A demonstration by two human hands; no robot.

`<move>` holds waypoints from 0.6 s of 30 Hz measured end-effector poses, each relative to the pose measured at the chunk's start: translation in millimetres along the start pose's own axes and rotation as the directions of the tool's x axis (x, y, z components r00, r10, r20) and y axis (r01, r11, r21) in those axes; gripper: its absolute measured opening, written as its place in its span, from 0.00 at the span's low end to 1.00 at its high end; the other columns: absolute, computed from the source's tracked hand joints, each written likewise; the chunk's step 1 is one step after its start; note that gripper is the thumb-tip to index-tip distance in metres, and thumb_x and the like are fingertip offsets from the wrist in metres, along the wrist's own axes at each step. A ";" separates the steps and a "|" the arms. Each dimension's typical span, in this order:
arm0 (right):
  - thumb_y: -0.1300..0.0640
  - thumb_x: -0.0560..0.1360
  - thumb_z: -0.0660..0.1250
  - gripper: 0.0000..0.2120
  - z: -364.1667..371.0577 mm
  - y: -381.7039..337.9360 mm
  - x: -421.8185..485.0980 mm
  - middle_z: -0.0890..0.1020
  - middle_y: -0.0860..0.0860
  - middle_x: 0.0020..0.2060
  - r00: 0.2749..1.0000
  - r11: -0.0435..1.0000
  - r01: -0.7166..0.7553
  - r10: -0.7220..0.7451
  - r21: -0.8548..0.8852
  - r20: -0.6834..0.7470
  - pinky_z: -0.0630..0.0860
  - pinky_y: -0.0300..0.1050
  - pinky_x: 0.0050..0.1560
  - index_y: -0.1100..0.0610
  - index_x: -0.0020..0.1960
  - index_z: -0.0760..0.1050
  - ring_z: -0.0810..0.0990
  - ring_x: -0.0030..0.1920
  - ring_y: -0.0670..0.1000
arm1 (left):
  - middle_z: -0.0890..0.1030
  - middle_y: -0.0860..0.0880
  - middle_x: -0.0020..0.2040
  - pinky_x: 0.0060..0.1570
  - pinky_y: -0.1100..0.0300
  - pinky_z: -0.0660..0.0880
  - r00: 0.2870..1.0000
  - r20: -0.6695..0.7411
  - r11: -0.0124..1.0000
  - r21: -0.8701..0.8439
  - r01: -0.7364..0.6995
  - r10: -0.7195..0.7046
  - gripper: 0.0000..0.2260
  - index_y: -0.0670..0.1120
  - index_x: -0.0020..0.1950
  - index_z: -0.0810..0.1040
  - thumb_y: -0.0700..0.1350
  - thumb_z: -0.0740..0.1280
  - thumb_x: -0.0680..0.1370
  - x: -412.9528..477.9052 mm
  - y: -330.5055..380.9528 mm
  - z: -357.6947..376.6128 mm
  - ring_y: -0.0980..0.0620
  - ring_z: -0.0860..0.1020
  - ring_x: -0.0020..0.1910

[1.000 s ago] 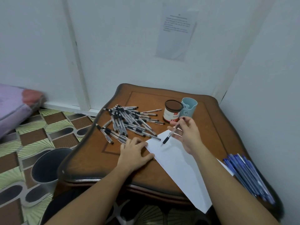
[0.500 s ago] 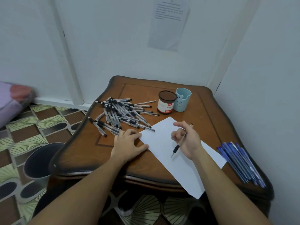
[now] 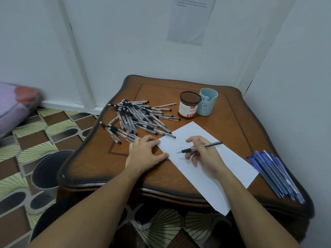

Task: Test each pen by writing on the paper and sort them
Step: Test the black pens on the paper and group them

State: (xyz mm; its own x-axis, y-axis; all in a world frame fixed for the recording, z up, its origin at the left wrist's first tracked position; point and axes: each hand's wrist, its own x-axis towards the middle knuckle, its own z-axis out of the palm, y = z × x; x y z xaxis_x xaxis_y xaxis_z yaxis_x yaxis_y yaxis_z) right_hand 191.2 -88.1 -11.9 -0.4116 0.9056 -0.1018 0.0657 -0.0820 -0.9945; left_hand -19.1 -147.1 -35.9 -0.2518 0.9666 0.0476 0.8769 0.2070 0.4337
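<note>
A white sheet of paper [image 3: 231, 163] lies diagonally on the wooden table [image 3: 232, 111]. My right hand [image 3: 204, 154] holds a clear pen with a black grip [image 3: 213, 145], its tip pointing left just above the paper. My left hand [image 3: 145, 154] lies flat on the table, fingertips pressing the paper's left corner. Faint blue marks run along the paper's left edge. A heap of several clear black-grip pens [image 3: 138, 119] lies behind my left hand. A row of several blue pens [image 3: 275, 174] lies at the table's right edge.
A brown-lidded pen tub [image 3: 189, 108] and a light blue cup [image 3: 207, 102] stand side by side at the back of the table. A dark bin [image 3: 48, 170] sits on the patterned floor to the left. White walls close in behind and to the right.
My right hand has moved with the pen from near the tub down over the paper and turned the tip to the left. The left hand has stayed on the paper's corner.
</note>
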 end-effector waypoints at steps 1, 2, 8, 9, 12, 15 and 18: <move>0.53 0.82 0.60 0.13 2.0 1.4 0.1 0.82 0.59 0.35 0.999 0.999 0.015 -0.014 -0.028 0.032 0.70 0.41 0.28 0.62 0.50 0.77 0.79 0.34 0.51 | 0.68 0.57 0.68 0.67 0.48 0.58 1.000 -0.001 1.000 0.000 0.002 -0.002 0.30 0.58 0.69 0.71 0.71 0.62 0.71 0.2 0.0 0.2 0.49 0.62 0.67; 0.55 0.82 0.62 0.13 4.3 2.4 -0.1 0.84 0.58 0.36 0.998 0.999 0.030 -0.028 -0.045 0.058 0.71 0.41 0.29 0.65 0.50 0.78 0.81 0.36 0.51 | 0.68 0.57 0.68 0.67 0.48 0.58 1.000 -0.002 1.000 -0.001 0.004 -0.004 0.30 0.58 0.69 0.71 0.71 0.62 0.71 0.3 0.0 0.4 0.49 0.61 0.68; 0.57 0.73 0.75 0.16 13.7 8.9 2.0 0.77 0.55 0.28 0.994 0.971 0.106 -0.107 -0.216 0.008 0.72 0.35 0.34 0.64 0.36 0.72 0.77 0.29 0.45 | 0.69 0.58 0.67 0.65 0.50 0.60 0.999 -0.039 1.000 -0.010 0.001 -0.002 0.30 0.58 0.68 0.73 0.71 0.63 0.70 0.6 -1.5 3.7 0.50 0.63 0.66; 0.57 0.73 0.75 0.17 13.8 11.5 2.9 0.77 0.56 0.27 0.995 0.971 0.097 -0.096 -0.217 0.011 0.73 0.37 0.34 0.63 0.34 0.70 0.77 0.29 0.47 | 0.69 0.58 0.66 0.65 0.50 0.60 0.999 -0.045 1.000 -0.012 0.000 -0.001 0.30 0.58 0.67 0.73 0.71 0.63 0.70 0.5 -1.7 4.1 0.51 0.63 0.65; 0.61 0.73 0.73 0.17 14.4 15.5 3.8 0.76 0.57 0.26 0.997 0.969 0.081 -0.082 -0.235 0.007 0.74 0.41 0.34 0.66 0.33 0.69 0.78 0.29 0.51 | 0.69 0.58 0.66 0.65 0.50 0.60 0.999 -0.050 1.000 -0.011 -0.002 0.002 0.30 0.58 0.67 0.73 0.71 0.63 0.70 0.2 -1.6 4.2 0.51 0.63 0.65; 0.66 0.72 0.70 0.16 16.2 17.7 3.9 0.73 0.53 0.23 0.993 0.960 0.091 -0.106 -0.264 -0.042 0.70 0.37 0.31 0.64 0.30 0.67 0.75 0.27 0.49 | 0.69 0.58 0.66 0.65 0.50 0.59 0.999 -0.048 1.000 -0.012 0.000 -0.001 0.29 0.58 0.67 0.73 0.71 0.63 0.70 0.4 -0.7 3.8 0.51 0.62 0.66; 0.66 0.68 0.69 0.18 17.8 21.6 3.2 0.68 0.50 0.22 0.989 0.963 0.105 -0.126 -0.247 -0.073 0.67 0.40 0.31 0.57 0.26 0.64 0.71 0.27 0.50 | 0.69 0.58 0.67 0.65 0.50 0.59 0.999 -0.045 1.000 -0.008 -0.002 0.001 0.29 0.58 0.68 0.73 0.70 0.63 0.71 0.6 -0.2 3.1 0.51 0.62 0.66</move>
State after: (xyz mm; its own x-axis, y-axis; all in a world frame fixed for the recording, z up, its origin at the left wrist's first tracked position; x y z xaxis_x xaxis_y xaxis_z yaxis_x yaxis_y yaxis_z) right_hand 175.2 -94.4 -34.1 -0.3496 0.9365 0.0267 0.2448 0.1188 -0.9623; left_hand -18.1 -146.1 -38.8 -0.2688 0.9591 0.0884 0.8739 0.2042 0.4412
